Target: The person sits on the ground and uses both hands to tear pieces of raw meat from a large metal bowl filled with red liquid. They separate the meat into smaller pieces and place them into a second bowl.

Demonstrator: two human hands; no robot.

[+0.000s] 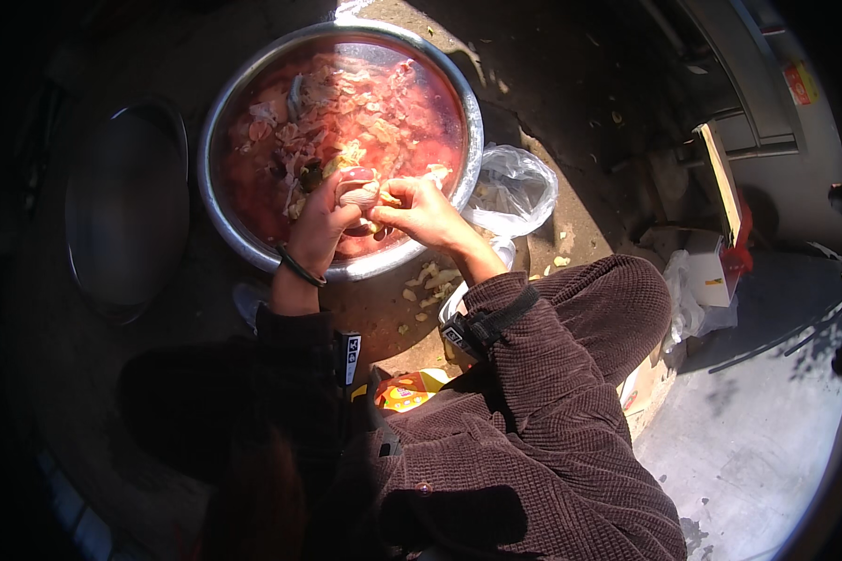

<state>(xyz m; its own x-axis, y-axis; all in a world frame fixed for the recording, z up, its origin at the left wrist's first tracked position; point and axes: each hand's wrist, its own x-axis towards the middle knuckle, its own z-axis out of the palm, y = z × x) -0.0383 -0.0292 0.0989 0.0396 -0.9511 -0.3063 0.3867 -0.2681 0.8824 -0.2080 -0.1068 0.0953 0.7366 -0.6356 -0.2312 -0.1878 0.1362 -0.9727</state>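
Brown corduroy jacket (580, 449) and matching trousers (594, 299) fill the lower view, a black strap (515, 316) circling the right sleeve. Beyond the knees stands a round metal basin (365, 269) of reddish water, heaped with pale, ragged meat pieces (346, 103). Over its near part, the left hand (320, 221), a dark green bangle (299, 268) at its wrist, has its fingers closed around a rounded, pink-and-pale piece of meat (357, 193). The right hand (423, 213) meets it from the other side, thumb and fingers pinched together at the piece's edge; exactly what they pinch is unclear. A clear plastic bag (524, 192) sits just right of the basin, near scattered pale scraps (430, 280); a shadowed oval metal tray (126, 224) lies to the left.
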